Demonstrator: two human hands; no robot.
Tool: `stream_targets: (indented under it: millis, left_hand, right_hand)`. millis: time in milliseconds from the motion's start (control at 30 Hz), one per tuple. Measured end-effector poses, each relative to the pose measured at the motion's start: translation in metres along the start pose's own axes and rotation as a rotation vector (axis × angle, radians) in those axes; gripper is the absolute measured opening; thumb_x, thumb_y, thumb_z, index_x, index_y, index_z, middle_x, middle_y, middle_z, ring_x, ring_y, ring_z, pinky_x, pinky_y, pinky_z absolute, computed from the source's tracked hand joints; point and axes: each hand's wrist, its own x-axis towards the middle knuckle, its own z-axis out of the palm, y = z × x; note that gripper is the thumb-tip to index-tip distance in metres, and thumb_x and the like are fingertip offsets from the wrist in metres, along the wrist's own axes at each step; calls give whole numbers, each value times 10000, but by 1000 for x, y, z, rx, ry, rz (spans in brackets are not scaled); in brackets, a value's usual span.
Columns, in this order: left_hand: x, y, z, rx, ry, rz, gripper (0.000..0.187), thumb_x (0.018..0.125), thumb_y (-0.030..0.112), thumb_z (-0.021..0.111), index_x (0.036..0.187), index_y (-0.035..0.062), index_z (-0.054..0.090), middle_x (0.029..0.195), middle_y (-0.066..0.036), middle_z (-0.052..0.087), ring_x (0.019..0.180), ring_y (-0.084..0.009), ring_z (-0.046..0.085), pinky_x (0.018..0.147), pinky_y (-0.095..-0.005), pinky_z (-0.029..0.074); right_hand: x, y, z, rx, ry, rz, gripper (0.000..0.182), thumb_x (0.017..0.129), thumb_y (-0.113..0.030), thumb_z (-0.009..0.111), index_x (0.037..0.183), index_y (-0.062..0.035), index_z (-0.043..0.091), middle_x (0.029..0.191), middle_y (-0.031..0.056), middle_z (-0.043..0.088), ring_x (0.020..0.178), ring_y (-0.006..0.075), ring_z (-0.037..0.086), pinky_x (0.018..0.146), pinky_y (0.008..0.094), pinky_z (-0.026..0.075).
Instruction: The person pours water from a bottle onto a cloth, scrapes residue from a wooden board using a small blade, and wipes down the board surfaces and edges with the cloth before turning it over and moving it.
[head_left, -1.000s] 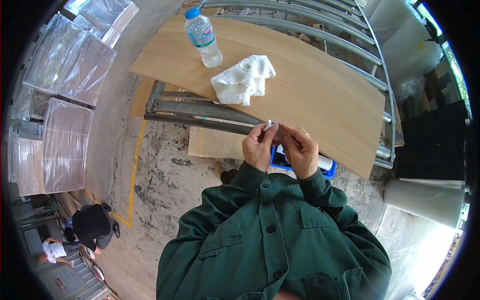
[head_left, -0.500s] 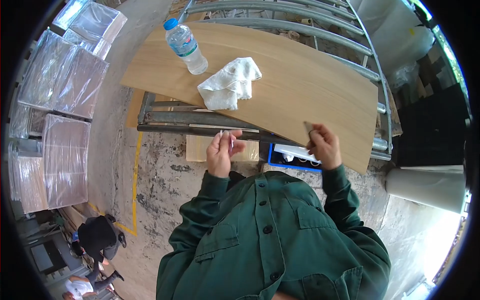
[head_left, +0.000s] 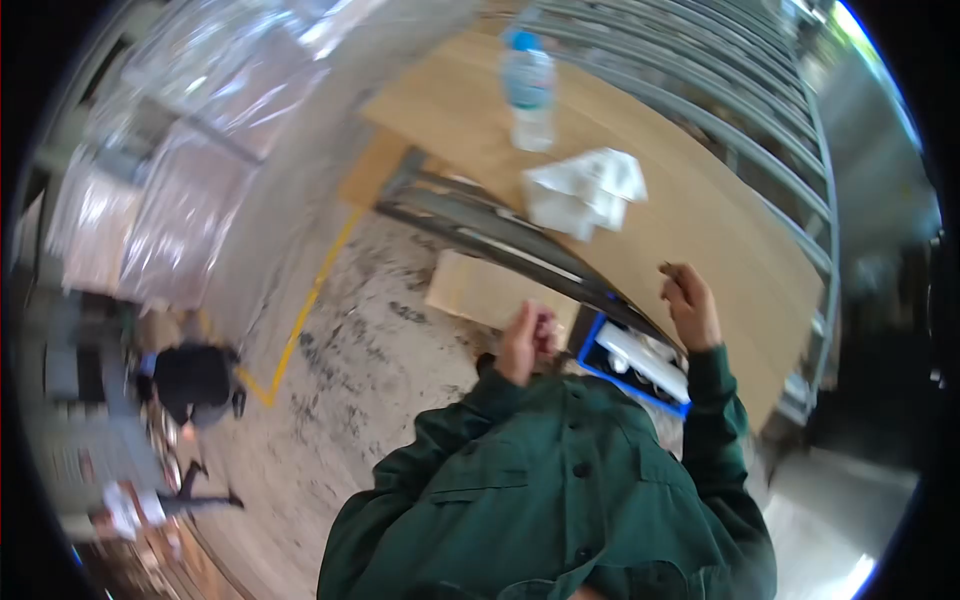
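My right hand (head_left: 694, 310), closed in a pinch, is over the right part of a wood-grain board (head_left: 730, 215). A small flat piece (head_left: 667, 268) sticks out from its fingertips, too blurred to name. In front of my body, off the board's near edge, my left hand (head_left: 524, 343) has its fingers curled; what they hold, if anything, I cannot make out. On the board lies a crumpled white cloth (head_left: 590, 190). Behind it, a clear water bottle (head_left: 530, 95) with a blue cap stands upright.
Metal rails (head_left: 690, 100) run under and behind the board. Below its near edge sits a blue crate (head_left: 640, 395) holding white items, beside a pale wooden panel (head_left: 490, 290). Plastic-wrapped stacks (head_left: 190, 210) stand left. Two people, one in black (head_left: 190, 380), are at lower left.
The view has swung left and blurred, shifting the board, bottle and cloth rightward in frame. My left hand has turned, its fingers more curled. My right hand keeps its pinch on the small flat piece.
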Motion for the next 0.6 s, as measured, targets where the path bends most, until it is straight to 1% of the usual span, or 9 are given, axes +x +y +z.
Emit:
stream_targets:
  millis: [67, 167, 200, 233, 300, 433, 467, 567, 600]
  left_hand:
    - [-1, -2, -14, 110, 43, 80, 388, 904, 422, 302, 749, 97, 447, 604, -3, 416, 524, -112, 451, 487, -240, 376]
    - [-6, 1, -28, -88, 76, 143, 345, 895, 380, 366, 737, 85, 455, 631, -35, 470, 548, -124, 484, 505, -249, 404]
    - [-9, 3, -33, -123, 86, 129, 343, 893, 371, 375, 751, 72, 466, 647, -50, 494, 560, -144, 506, 519, -268, 419]
    - [-12, 5, -39, -207, 33, 147, 333, 893, 360, 385, 792, 57, 480, 657, -64, 513, 596, -166, 541, 536, -284, 435]
    - [-19, 6, -47, -352, 64, 160, 245, 891, 286, 426, 846, 49, 469, 745, -69, 533, 656, -191, 575, 574, -306, 466]
    - [-29, 0, -66, -330, 77, 206, 245, 897, 232, 421, 1007, 19, 473, 775, -62, 532, 678, -185, 575, 579, -298, 474]
    - [-31, 1, -69, -331, 71, 200, 280, 896, 204, 427, 1093, 6, 455, 792, -72, 539, 706, -186, 581, 606, -297, 484]
    - [-42, 6, -67, -354, 122, 240, 306, 892, 198, 439, 1123, -2, 438, 823, -87, 552, 749, -189, 585, 655, -298, 488]
    - [-43, 7, -65, -356, 164, 287, 257, 884, 154, 449, 1061, -28, 492, 832, -99, 564, 799, -189, 583, 707, -293, 484]
  right_hand:
    - [4, -15, 14, 15, -78, -14, 171, 829, -96, 477, 955, -3, 543, 707, 9, 517, 649, 75, 474, 560, 218, 390]
    - [19, -17, 35, 76, -204, -12, 145, 843, -109, 492, 936, -14, 551, 705, -18, 487, 633, 45, 407, 548, 184, 347]
    - [19, -39, 40, 32, -267, 86, 144, 843, -100, 492, 931, -2, 549, 716, -19, 485, 653, 48, 415, 570, 181, 347]
    - [26, -23, 48, 58, -285, -42, 144, 848, -114, 492, 914, -1, 551, 695, -32, 469, 623, 36, 393, 535, 175, 324]
    - [23, -45, 65, 82, -336, -53, 155, 859, -137, 481, 894, -3, 549, 627, -62, 416, 537, 10, 331, 447, 176, 237]
    - [32, -45, 92, 66, -471, -146, 151, 859, -143, 486, 905, -13, 547, 584, -71, 392, 502, 3, 319, 435, 173, 224]
    - [33, -49, 99, 62, -505, -146, 151, 860, -143, 484, 907, -14, 548, 587, -71, 395, 499, 4, 317, 433, 172, 223]
    - [31, -61, 117, 87, -568, -147, 155, 864, -141, 479, 911, -12, 550, 601, -66, 409, 497, 5, 319, 433, 168, 223]
    - [31, -57, 127, 128, -580, -153, 158, 865, -140, 477, 912, -8, 552, 610, -61, 416, 500, 6, 324, 437, 166, 226]
